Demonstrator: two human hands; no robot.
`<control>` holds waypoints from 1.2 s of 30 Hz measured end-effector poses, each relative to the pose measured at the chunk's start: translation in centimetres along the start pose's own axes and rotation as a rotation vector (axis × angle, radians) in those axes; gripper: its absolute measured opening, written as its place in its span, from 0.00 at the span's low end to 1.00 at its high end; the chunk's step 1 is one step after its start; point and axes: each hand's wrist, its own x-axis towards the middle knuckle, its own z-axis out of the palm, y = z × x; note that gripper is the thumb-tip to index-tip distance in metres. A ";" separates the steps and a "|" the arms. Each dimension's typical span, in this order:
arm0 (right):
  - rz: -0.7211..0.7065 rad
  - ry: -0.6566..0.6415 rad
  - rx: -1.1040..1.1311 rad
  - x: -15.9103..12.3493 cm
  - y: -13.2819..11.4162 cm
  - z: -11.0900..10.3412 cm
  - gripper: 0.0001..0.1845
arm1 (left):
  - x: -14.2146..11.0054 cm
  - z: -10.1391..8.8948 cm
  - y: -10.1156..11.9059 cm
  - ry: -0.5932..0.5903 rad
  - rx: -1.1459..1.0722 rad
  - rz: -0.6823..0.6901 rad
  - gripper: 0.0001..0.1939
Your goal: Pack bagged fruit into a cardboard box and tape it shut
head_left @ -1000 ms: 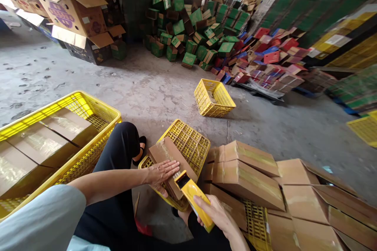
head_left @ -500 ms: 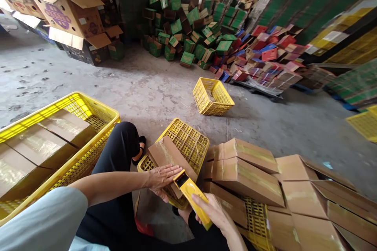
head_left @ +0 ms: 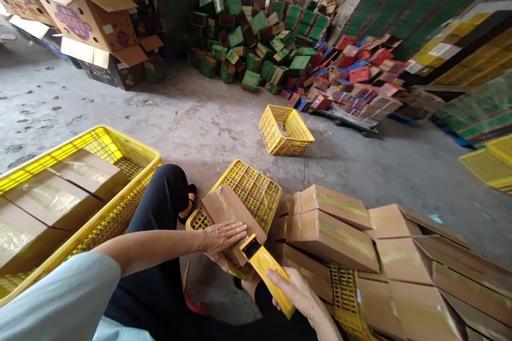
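Observation:
My left hand (head_left: 224, 238) lies flat on a closed cardboard box (head_left: 230, 205), fingers stretched out across its top and the thumb at the near side. The box rests at a slant on an upturned yellow plastic crate (head_left: 262, 184) between my legs. Wrapped in my right hand (head_left: 294, 290) is a long yellow hand tool (head_left: 266, 266) with a dark rectangular opening at its front end; I cannot tell its exact kind. Its front end is at the box's near right edge, close to my left fingertips. Whether it touches the box is unclear.
Taped cardboard boxes (head_left: 340, 232) are stacked at my right, partly over another yellow crate (head_left: 342, 287). A large yellow crate (head_left: 132, 184) holding boxes stands at my left. A smaller yellow crate (head_left: 285, 141) sits ahead, before heaps of green boxes (head_left: 252, 80) and red boxes (head_left: 360, 74).
The yellow tool has shifted slightly right and down, its front end now a little farther from my left fingertips. My left hand stays flat on the box. The view has turned slightly right.

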 end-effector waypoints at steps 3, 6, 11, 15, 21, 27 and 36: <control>0.013 0.012 0.027 0.0 -0.1 0.1 0.34 | 0.2 -0.1 0.6 -0.002 -0.005 0.054 0.61; 0.014 0.015 0.026 0.2 -0.1 0.1 0.33 | 0.3 -0.5 1.4 0.015 -0.022 0.108 0.58; -0.010 0.002 0.005 0.5 0.2 0.0 0.34 | 0.4 -1.2 1.9 -0.024 -0.029 0.106 0.55; -0.015 -0.013 -0.006 0.4 0.4 0.1 0.34 | 0.4 -1.4 1.8 -0.051 -0.027 0.098 0.55; 0.009 -0.023 -0.018 -0.6 0.9 -0.4 0.36 | 0.4 -0.6 1.1 -0.017 -0.014 0.120 0.54; -0.003 -0.014 -0.023 -1.1 1.4 -0.6 0.36 | 1.1 1.3 0.4 -0.067 0.023 0.121 0.64; 0.006 0.000 -0.002 -0.3 2.4 -0.5 0.37 | 1.9 2.0 2.2 0.018 0.038 0.131 0.61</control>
